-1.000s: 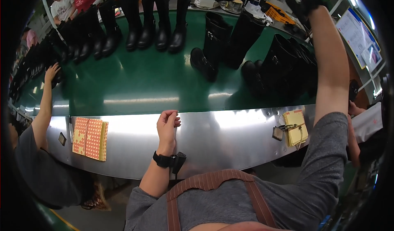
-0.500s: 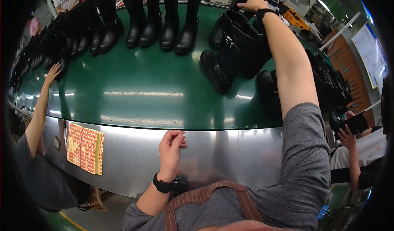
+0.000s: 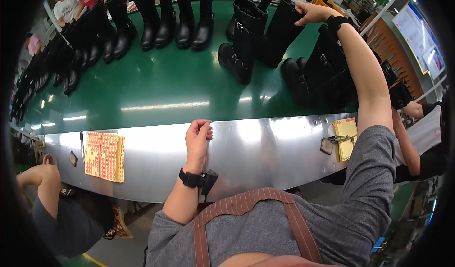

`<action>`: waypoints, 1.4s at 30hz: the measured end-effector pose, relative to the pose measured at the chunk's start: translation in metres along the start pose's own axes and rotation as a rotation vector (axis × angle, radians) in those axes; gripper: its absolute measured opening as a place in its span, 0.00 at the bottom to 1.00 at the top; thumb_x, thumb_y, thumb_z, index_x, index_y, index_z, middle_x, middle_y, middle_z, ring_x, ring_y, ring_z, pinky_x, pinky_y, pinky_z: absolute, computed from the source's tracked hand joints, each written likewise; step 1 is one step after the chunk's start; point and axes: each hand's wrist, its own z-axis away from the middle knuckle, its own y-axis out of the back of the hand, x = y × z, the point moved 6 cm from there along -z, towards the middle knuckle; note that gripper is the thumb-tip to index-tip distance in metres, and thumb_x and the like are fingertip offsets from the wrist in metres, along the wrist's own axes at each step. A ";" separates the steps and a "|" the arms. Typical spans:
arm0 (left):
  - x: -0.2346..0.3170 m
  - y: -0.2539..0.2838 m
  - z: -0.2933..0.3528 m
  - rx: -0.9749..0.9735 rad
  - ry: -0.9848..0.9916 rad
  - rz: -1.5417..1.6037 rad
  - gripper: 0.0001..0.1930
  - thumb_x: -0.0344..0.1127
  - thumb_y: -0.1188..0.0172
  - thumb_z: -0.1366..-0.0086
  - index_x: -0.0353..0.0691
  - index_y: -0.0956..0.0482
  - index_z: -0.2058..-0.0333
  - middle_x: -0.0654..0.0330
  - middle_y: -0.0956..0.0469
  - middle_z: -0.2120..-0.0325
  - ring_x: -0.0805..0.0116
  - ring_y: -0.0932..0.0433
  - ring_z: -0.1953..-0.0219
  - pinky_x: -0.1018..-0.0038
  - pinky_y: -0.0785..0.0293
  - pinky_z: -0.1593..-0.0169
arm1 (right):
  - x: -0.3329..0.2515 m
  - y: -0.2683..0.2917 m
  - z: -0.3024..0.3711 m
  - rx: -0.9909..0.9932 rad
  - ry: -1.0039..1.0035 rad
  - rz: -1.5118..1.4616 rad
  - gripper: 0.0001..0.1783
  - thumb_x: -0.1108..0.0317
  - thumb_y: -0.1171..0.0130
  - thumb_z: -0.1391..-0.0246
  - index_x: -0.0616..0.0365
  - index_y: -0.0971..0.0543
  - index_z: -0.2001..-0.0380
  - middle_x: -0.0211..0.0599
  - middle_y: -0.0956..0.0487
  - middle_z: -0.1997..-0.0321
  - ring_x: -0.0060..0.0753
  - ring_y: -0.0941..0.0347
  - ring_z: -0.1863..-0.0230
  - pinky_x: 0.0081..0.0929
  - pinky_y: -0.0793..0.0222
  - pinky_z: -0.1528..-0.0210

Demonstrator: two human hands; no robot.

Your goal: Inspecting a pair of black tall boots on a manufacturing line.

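Observation:
My right hand (image 3: 313, 14) reaches out over the far right of the table, its fingers closed at the top rim of a tall black boot (image 3: 280, 34). Just left of that one stands another black boot (image 3: 241, 39) with a buckled strap, toe turned to the left. My left hand (image 3: 198, 136) hovers above the metal front edge (image 3: 166, 158) of the table, fingers curled together. Whatever may be between those fingertips is too small to make out. More black boots (image 3: 308, 80) crowd together below my right forearm.
Black boots (image 3: 163, 23) line the far side of the green tabletop (image 3: 161, 84). Red-dotted sticker sheets (image 3: 102, 155) and a pen (image 3: 82, 146) lie at left; a yellow pad (image 3: 347, 139) lies at right. Co-workers flank me; others stand at far left (image 3: 66, 6).
My right hand has shifted right and slightly nearer, now at the rim of an upright boot. The co-worker at left has drawn an arm back from the boots. The view has shifted.

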 end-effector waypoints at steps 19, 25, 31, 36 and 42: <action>-0.008 0.002 -0.002 -0.054 0.017 -0.039 0.05 0.30 0.45 0.36 0.35 0.25 0.65 0.64 0.27 0.75 0.81 0.32 0.75 0.85 0.33 0.70 | -0.166 0.002 0.001 0.096 0.010 -0.010 0.33 0.39 0.36 0.55 0.62 0.17 0.64 0.46 0.19 0.75 0.43 0.21 0.75 0.36 0.24 0.64; -0.008 -0.003 0.000 -0.119 -0.002 0.004 0.05 0.30 0.45 0.36 0.34 0.25 0.65 0.65 0.28 0.76 0.81 0.33 0.76 0.84 0.33 0.70 | -0.266 0.054 -0.005 0.539 0.260 -0.005 0.27 0.45 0.38 0.54 0.62 0.18 0.68 0.47 0.19 0.73 0.47 0.20 0.68 0.38 0.25 0.63; -0.004 -0.002 0.000 -0.085 0.011 -0.047 0.05 0.31 0.46 0.35 0.35 0.25 0.65 0.66 0.27 0.75 0.80 0.31 0.74 0.84 0.32 0.68 | -0.371 0.060 -0.012 0.598 0.307 -0.085 0.18 0.50 0.37 0.56 0.52 0.15 0.69 0.41 0.17 0.69 0.45 0.20 0.64 0.38 0.24 0.61; -0.006 -0.004 -0.002 -0.103 0.017 -0.072 0.06 0.31 0.46 0.34 0.35 0.26 0.64 0.64 0.27 0.75 0.79 0.30 0.74 0.84 0.31 0.69 | -0.431 -0.017 -0.028 0.275 0.407 -0.108 0.24 0.45 0.39 0.52 0.54 0.17 0.61 0.43 0.18 0.62 0.47 0.22 0.56 0.39 0.26 0.55; -0.015 0.003 -0.009 -0.103 0.010 -0.063 0.07 0.31 0.46 0.34 0.33 0.26 0.63 0.60 0.26 0.74 0.76 0.27 0.75 0.81 0.27 0.71 | -0.380 0.023 0.037 0.660 0.449 -0.271 0.34 0.38 0.41 0.52 0.49 0.25 0.48 0.42 0.24 0.52 0.47 0.31 0.45 0.41 0.33 0.45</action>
